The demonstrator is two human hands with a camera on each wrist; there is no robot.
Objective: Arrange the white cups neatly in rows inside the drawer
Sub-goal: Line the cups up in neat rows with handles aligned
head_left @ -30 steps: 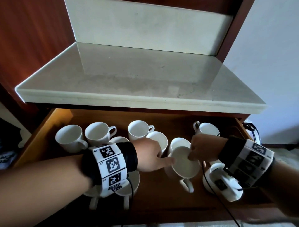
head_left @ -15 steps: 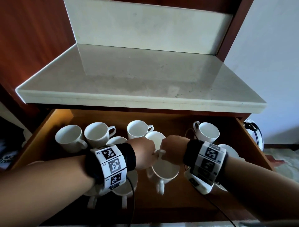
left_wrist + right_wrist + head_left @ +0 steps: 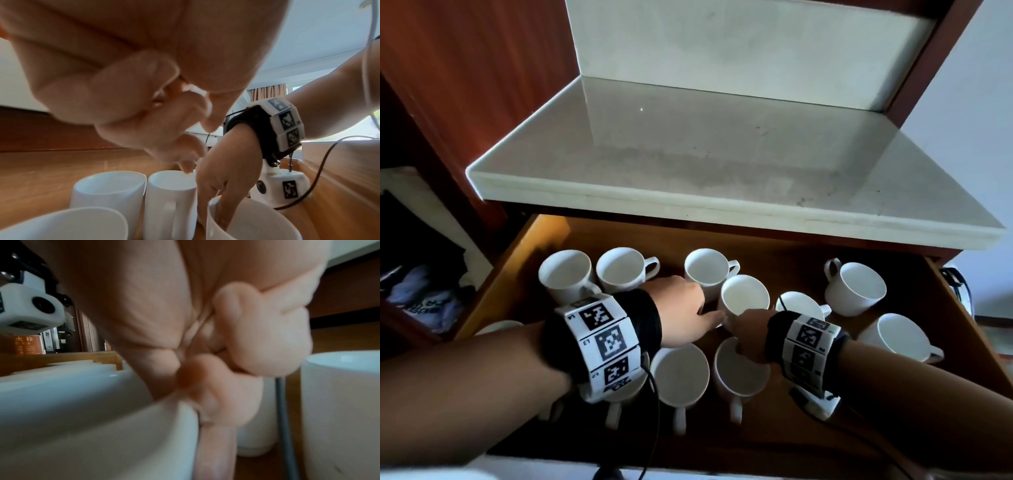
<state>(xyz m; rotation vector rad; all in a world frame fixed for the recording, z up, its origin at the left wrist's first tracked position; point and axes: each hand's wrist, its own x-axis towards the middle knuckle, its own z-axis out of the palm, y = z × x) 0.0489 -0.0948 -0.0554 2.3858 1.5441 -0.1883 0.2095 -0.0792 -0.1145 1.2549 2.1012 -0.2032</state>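
Observation:
An open wooden drawer (image 3: 517,274) holds several white cups. My right hand (image 3: 746,334) pinches the rim of one upright cup (image 3: 739,377) in the front row, fingers inside it (image 3: 226,209) and thumb outside; that cup fills the lower left of the right wrist view (image 3: 92,418). It stands beside another front-row cup (image 3: 681,373), handles toward me. My left hand (image 3: 685,308) reaches over the front row, and its fingertips touch the side of a middle cup (image 3: 744,294). Other cups (image 3: 565,274) (image 3: 619,269) (image 3: 707,267) line the back.
More cups stand loosely at the right (image 3: 854,287) (image 3: 893,337) (image 3: 801,306). A pale stone counter (image 3: 722,171) overhangs the drawer's back. Wrist cables (image 3: 654,411) trail over the drawer's front edge. A dark shelf with cloth items (image 3: 424,298) is at the left.
My right hand has carried its cup leftward and down into the front row beside another cup. My left hand has stayed by the middle cup.

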